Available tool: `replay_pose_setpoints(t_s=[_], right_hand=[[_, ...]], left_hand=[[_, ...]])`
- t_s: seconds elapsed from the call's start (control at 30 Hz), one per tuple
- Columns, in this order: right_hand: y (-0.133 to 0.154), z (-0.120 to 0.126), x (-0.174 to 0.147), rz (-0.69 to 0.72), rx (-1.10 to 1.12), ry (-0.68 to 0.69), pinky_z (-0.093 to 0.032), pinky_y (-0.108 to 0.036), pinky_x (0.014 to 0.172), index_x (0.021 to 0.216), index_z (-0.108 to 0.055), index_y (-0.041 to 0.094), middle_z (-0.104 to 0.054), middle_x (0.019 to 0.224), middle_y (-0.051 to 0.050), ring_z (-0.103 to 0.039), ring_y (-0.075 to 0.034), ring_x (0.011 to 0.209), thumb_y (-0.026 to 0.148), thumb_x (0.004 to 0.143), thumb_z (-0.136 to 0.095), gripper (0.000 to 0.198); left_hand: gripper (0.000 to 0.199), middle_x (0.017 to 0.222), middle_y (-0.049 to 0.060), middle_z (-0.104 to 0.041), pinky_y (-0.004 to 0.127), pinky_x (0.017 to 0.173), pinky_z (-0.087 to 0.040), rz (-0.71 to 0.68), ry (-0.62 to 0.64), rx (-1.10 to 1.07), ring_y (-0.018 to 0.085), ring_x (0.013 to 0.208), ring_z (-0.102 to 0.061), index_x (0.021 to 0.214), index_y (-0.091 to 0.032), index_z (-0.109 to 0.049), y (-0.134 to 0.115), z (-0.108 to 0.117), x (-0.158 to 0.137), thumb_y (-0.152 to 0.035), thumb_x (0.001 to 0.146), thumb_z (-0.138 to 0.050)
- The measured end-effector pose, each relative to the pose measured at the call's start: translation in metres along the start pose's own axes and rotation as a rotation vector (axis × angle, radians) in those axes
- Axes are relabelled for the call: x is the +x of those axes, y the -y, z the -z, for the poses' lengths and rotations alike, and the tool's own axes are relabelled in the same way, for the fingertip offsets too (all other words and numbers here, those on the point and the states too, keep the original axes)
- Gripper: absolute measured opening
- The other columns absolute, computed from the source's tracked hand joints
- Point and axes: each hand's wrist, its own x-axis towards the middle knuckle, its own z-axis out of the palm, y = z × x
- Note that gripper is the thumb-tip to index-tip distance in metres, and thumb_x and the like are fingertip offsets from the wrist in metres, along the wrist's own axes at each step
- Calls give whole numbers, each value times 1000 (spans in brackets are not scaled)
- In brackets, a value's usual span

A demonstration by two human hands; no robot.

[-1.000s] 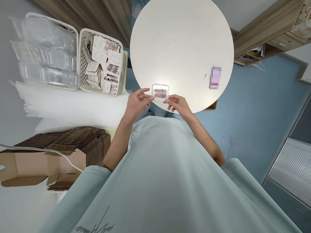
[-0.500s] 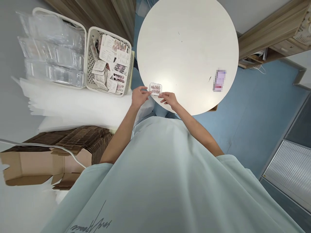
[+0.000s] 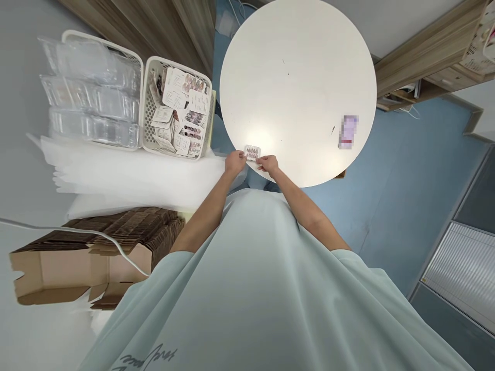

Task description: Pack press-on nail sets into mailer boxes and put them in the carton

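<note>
The scene is brightly and evenly lit from overhead, with soft light and few hard shadows. A pale glare spot sits on the near edge of the round white table [image 3: 297, 77], just beyond the small clear plastic case of press-on nails [image 3: 252, 153], and washes out the tabletop there. The stack of clear plastic trays [image 3: 91, 93] at far left catches scattered highlights. The wide lens bends the view strongly: straight lines curve toward the edges, and the pale green shirt [image 3: 270, 288] swells across the near half. The left margin is overexposed and smeared. A small purple patch [image 3: 348, 132] on the table's right is pixelated. The centre is reasonably sharp.
</note>
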Motion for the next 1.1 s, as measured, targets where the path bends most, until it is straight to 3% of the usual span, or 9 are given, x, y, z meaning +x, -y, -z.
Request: replay_pose_setpoints(t_s=[0.3, 0.43, 0.57, 0.67, 0.77, 0.87, 0.97, 1.1], right_hand=[[-1, 8, -6, 16, -65, 27, -51, -21, 59, 91, -72, 14, -81, 91, -3, -69, -7, 58, 12, 105, -77, 15], [6, 19, -25, 125, -147, 50, -52, -21, 59, 104, -73, 16, -84, 108, -6, -71, -7, 61, 17, 105, -78, 5], [18, 28, -52, 312, -238, 106, -55, -22, 63, 109, -77, 18, -85, 114, -7, -77, -11, 70, 26, 105, -76, 9], [30, 22, -68, 424, -285, 147, -59, -27, 67, 110, -80, 21, -85, 111, -6, -79, -16, 76, 35, 101, -79, 17], [45, 1, -77, 525, -329, 204, -64, -32, 75, 109, -81, 22, -86, 112, -6, -80, -19, 78, 39, 99, -78, 20], [59, -36, -81, 611, -384, 280, -67, -36, 80, 111, -82, 23, -86, 111, -6, -80, -20, 79, 45, 98, -77, 25], [69, -77, -86, 672, -428, 348, -68, -36, 80, 110, -82, 23, -86, 109, -5, -80, -19, 77, 47, 99, -77, 27], [74, -117, -97, 734, -464, 409, -67, -35, 81, 112, -81, 23, -86, 112, -4, -80, -18, 77, 43, 100, -76, 24]], left_hand=[[46, 147, 16, -80, 46, 120, -51, -37, -3, -47, 35, 135, -72, 145, -17, -75, -1, 3, -14, -19, 99, -67], [43, 150, 14, -78, 42, 116, -53, -77, -38, -175, 30, 123, -76, 145, -17, -74, 7, 18, -37, -24, 104, -66], [38, 147, 11, -80, 42, 112, -57, -116, -175, -274, 27, 109, -80, 142, -22, -75, 30, 44, -75, -30, 106, -65], [39, 150, 11, -77, 43, 111, -60, -77, -362, -305, 28, 114, -79, 143, -24, -73, 60, 64, -103, -34, 107, -62], [44, 157, 16, -70, 47, 117, -60, 1, -561, -292, 33, 133, -73, 149, -22, -68, 100, 81, -120, -33, 106, -63], [54, 166, 21, -59, 55, 133, -48, 66, -686, -250, 39, 157, -57, 155, -19, -62, 143, 96, -123, -32, 104, -69], [67, 177, 23, -45, 58, 141, -36, 104, -714, -221, 42, 170, -41, 163, -19, -56, 174, 105, -113, -36, 101, -75], [76, 180, 24, -43, 62, 139, -37, 124, -687, -160, 45, 167, -44, 167, -18, -53, 187, 107, -97, -36, 98, -78]])
